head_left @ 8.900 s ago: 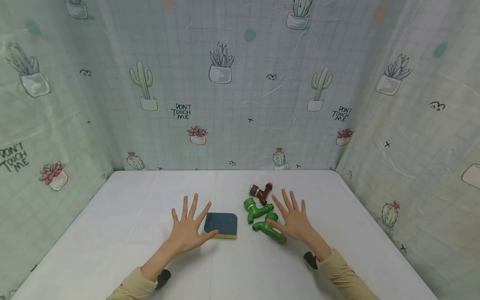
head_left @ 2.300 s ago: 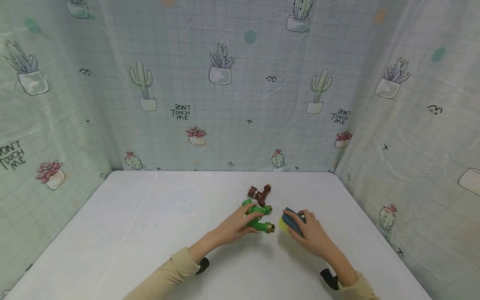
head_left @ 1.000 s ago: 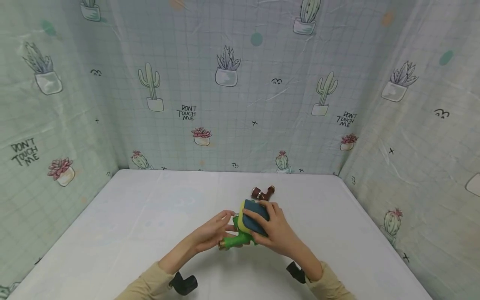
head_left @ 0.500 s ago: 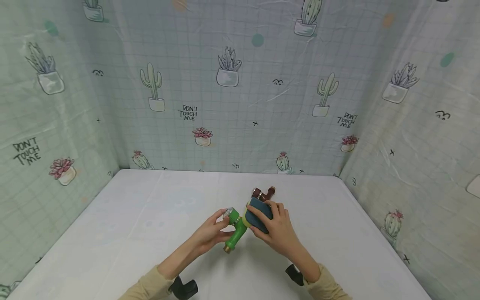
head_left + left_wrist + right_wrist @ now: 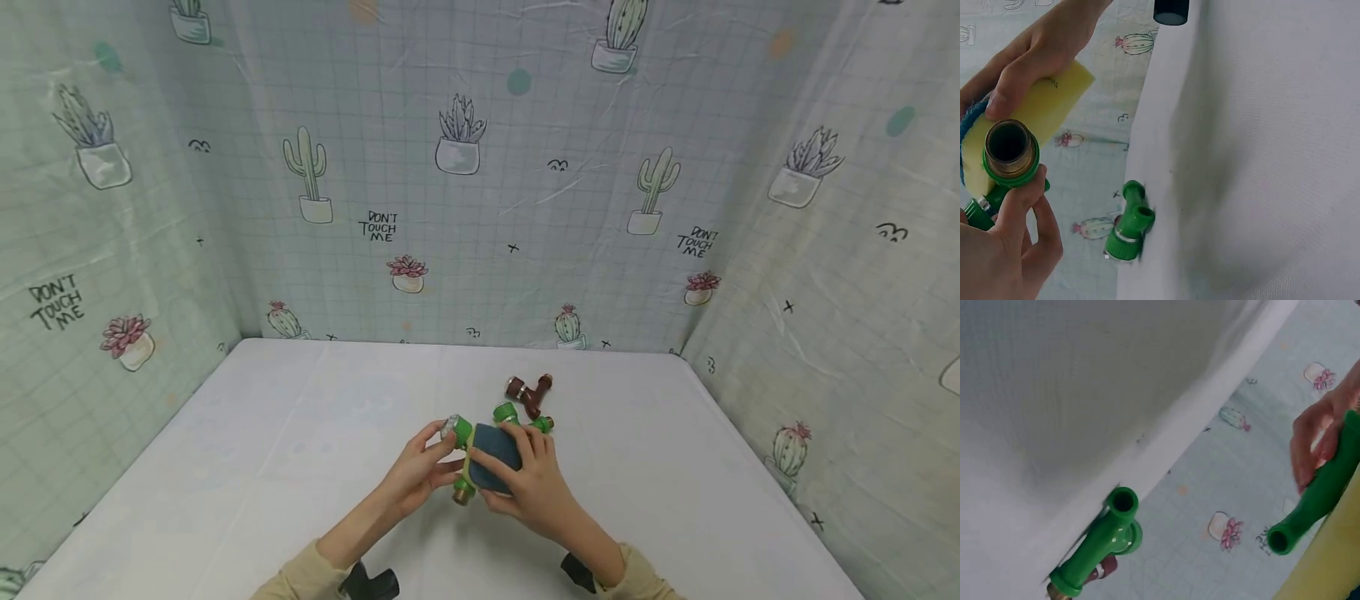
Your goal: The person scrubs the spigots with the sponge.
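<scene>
Pale green cloth (image 5: pixel 495 208), printed with cacti, walls off the far edge and both sides, and in front of it spreads the white table (image 5: pixel 300 433). Two hands are at work right of its middle, raised above the surface. On the near side, the left hand (image 5: pixel 412 477) has thumb and fingers clamped on a green tap; opposite, the right hand (image 5: pixel 540 492) grips a blue-and-yellow sponge (image 5: pixel 497 460), fingers spread across the blue face.

And this is the relation that matters: the green tap (image 5: pixel 462 431) sits between the left fingers and the sponge, its long axis running from the capped end, toward the far edge, down to the brass end (image 5: pixel 462 496), toward the near edge. Yellow foam faces its right flank and hides the middle; whether it presses hard, I can't tell.

Beyond the right knuckles, toward the far edge, rests a second green tap (image 5: pixel 506 412), partly covered, with the right hand nearer to it. Past that, closest to the far edge, lies a brown tap (image 5: pixel 534 402); whether those two touch, I can't tell. As for containers, the only pots on show are printed ones, each drawn with its plant.
</scene>
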Motion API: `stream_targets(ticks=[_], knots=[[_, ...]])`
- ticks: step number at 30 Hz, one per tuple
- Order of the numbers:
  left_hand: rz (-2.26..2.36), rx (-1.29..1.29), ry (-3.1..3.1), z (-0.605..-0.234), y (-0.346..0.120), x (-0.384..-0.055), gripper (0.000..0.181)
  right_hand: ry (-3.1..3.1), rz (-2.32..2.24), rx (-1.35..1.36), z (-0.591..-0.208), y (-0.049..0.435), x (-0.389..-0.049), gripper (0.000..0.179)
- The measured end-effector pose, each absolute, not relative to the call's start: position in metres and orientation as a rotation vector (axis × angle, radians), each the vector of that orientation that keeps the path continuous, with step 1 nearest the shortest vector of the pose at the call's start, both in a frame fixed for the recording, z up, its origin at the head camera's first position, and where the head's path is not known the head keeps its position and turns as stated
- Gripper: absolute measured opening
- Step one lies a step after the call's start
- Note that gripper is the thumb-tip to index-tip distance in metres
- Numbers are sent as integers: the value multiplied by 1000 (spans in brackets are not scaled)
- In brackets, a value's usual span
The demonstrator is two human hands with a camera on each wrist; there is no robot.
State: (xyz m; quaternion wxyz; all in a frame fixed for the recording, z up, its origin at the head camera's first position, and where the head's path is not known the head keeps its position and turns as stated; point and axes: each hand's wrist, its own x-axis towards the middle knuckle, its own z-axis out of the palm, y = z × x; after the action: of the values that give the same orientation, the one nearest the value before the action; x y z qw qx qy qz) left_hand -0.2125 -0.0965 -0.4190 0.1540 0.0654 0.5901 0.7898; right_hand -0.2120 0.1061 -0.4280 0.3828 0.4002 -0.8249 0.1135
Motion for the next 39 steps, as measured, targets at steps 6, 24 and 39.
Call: stream_targets(ticks=[6,24,39], knots=[[2211,239,1758,-416,-98,-212,62,-2113,302,873,-424,117,-233,47],[2167,123,1823,-411,-106,-216,68,-2030,323,1248,-414,133,-242,52],[2231,37,1738,-411,-107,-214,67,-1960,113,1129,-416,130,-231,70]])
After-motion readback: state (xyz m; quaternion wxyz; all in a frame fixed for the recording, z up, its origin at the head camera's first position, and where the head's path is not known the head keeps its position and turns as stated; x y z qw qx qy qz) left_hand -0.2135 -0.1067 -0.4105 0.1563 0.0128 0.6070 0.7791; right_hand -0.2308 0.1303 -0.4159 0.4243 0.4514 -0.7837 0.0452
